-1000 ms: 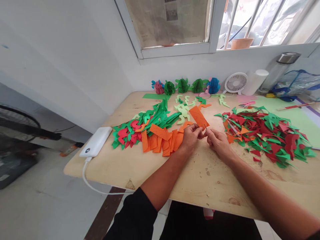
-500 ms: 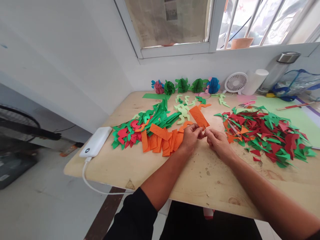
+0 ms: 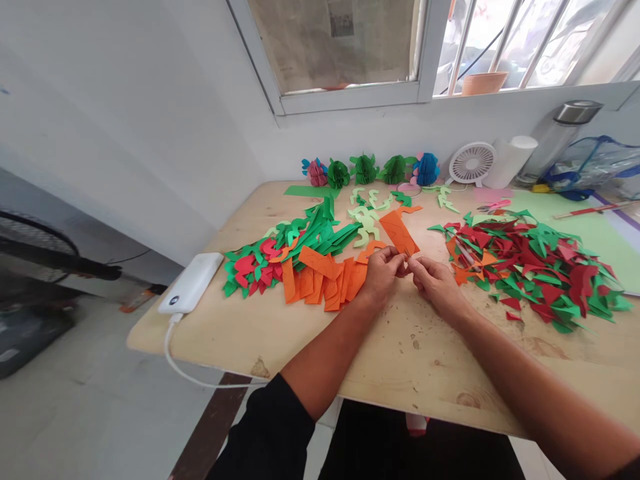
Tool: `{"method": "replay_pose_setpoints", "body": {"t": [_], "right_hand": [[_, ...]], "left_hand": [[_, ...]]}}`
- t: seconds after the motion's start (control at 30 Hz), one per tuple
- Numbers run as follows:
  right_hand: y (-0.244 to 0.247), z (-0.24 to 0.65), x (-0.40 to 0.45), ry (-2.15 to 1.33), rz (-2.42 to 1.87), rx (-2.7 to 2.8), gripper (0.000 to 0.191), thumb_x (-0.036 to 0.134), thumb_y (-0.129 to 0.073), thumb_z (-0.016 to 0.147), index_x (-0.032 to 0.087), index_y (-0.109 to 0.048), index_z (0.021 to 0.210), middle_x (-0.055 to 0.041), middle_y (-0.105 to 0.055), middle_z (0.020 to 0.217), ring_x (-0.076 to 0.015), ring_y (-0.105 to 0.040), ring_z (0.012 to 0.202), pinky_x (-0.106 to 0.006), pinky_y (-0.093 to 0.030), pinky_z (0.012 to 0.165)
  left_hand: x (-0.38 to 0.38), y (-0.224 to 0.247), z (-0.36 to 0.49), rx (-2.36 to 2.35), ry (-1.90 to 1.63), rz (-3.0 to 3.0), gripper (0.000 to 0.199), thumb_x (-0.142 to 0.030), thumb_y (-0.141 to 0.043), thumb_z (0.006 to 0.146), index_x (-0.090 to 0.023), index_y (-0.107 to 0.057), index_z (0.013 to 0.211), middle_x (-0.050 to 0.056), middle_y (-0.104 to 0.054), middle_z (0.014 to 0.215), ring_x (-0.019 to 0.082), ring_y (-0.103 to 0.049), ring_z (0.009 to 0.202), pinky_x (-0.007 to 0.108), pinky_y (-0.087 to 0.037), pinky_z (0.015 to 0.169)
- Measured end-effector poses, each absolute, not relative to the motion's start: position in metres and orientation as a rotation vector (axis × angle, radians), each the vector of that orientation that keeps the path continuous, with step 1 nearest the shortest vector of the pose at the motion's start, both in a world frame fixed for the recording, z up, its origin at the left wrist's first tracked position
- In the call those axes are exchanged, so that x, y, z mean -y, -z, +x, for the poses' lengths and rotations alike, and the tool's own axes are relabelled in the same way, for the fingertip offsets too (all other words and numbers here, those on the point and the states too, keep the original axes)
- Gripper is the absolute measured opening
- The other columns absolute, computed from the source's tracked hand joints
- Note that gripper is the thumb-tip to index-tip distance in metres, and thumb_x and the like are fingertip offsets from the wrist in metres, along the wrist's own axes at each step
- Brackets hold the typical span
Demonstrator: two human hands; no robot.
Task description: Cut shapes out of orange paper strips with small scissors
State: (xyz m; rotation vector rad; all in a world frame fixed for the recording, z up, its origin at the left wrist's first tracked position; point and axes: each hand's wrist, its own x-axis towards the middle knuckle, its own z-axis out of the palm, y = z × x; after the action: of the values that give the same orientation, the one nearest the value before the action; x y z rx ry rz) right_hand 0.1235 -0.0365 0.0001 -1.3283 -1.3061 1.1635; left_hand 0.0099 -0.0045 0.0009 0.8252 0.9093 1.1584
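My left hand (image 3: 386, 270) pinches the lower end of an orange paper strip (image 3: 399, 232) with lines drawn on it. Close against it, my right hand (image 3: 434, 283) has its thumb and fingers pressed together at the same end of the strip. A thin dark tip shows between the hands, but what my right fingers hold is too small to make out. Beside my left wrist lie several more orange paper strips (image 3: 315, 283). Behind them are folded green paper strips (image 3: 325, 230) and cut red paper shapes (image 3: 245, 268).
A heap of red and green paper scraps (image 3: 545, 267) covers the right side. Paper honeycomb figures (image 3: 366, 170), a small white fan (image 3: 473, 165) and a glass bottle (image 3: 555, 143) line the wall. A white power bank (image 3: 191, 285) with a cable sits at the left edge.
Both hands stay almost in place, with only slight finger movement at the end of the orange strip. The view has shifted very slightly.
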Motion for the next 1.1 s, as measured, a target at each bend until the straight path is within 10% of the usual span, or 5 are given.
{"method": "replay_pose_setpoints", "body": {"t": [1.1], "right_hand": [[0.0075, 0.1259, 0.0347, -1.135, -1.33, 1.352, 0.042, 0.059, -0.055, 0.08, 0.018, -0.059, 0.07, 0.0062, -0.037, 0.051, -0.0068, -0.029, 0.04, -0.023, -0.02, 0.037]], "left_hand": [[0.0046, -0.0007, 0.0103, -0.921, -1.153, 0.855, 0.014, -0.016, -0.058, 0.066, -0.015, -0.048, 0.056, -0.004, -0.045, 0.05, 0.006, -0.042, 0.047, 0.021, -0.036, 0.053]]}}
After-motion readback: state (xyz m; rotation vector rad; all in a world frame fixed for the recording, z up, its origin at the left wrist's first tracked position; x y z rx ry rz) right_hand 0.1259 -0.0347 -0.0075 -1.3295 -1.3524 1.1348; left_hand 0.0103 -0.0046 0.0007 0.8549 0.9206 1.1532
